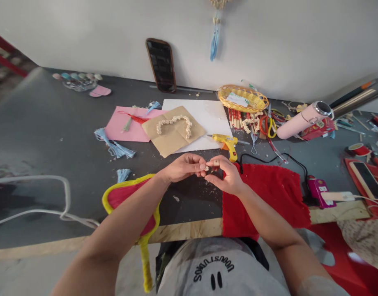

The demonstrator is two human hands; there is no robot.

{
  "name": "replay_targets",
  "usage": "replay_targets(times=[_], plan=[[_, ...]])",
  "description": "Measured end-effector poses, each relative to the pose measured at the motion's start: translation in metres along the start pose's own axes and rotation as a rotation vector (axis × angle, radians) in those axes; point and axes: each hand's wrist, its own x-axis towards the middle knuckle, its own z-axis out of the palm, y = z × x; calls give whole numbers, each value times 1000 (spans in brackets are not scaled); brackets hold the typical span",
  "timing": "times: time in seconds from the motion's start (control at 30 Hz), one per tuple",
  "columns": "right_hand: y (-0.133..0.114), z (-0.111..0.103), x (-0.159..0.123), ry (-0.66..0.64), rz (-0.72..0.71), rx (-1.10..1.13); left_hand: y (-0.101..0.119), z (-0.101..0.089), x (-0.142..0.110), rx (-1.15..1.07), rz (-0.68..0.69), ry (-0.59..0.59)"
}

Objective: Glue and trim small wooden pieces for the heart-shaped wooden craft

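My left hand (185, 167) and my right hand (227, 176) meet above the dark table. Between their fingertips is a small pale piece (206, 168), too small to identify. The left thumb and fingers pinch it; the right fingertips touch its other side. Just beyond, a yellow glue gun (227, 144) lies on white paper (213, 117). A string of cream beads or shells (174, 118) curves over brown paper (164, 144). Below the right wrist spreads a red cloth (266, 189). Under the left forearm lies a pink fan-shaped piece with a yellow edge (127, 191).
Blue tassels (116, 147) and pink paper (113, 123) lie left. Toward the back right are a yellow basket (243, 98), scissors (268, 126) and a pink flask (303, 120). A phone (162, 65) leans on the wall. A purple power strip (321, 192) sits near the front edge.
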Motion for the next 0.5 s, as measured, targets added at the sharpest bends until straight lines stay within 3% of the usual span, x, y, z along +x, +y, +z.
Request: replay_targets(times=[0.17, 0.5], plan=[[-3, -3, 2, -38, 28, 81, 1, 0, -1, 14, -16, -18], [0, -2, 2, -35, 14, 10, -1, -1, 0, 92, -16, -27]])
